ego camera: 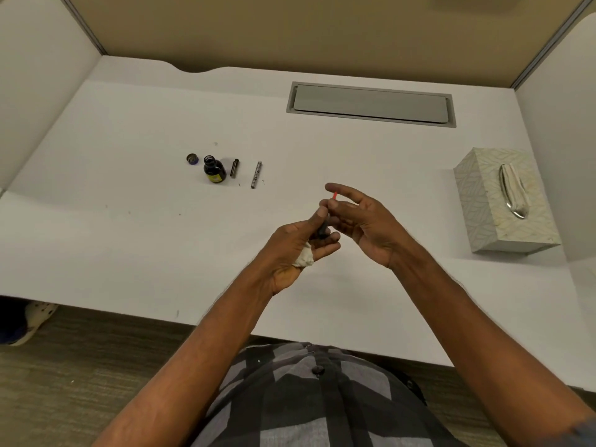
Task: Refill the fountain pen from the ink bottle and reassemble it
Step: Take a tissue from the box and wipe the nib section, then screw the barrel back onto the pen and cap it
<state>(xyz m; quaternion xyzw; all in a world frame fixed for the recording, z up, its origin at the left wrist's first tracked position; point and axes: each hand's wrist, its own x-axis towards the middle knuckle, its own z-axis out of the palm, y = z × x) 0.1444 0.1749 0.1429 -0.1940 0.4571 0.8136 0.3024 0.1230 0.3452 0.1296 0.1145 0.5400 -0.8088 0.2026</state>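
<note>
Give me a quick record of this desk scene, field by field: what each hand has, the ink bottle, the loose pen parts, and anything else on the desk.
left hand: grips pen section and a wad of tissue
right hand: fingers at the red-tipped converter
ink bottle: upright, open
bottle cap: on desk, left of bottle
pen barrel: lying right of bottle
pen cap: lying between bottle and barrel
tissue box: far right

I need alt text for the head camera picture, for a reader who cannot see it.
Two bare hands over a white desk hold a dark pen part with a red tip; the left hand also holds a crumpled tissue, the right hand pinches the upper end. Farther back stand an open ink bottle, its cap, two pen pieces and a tissue box.
</note>
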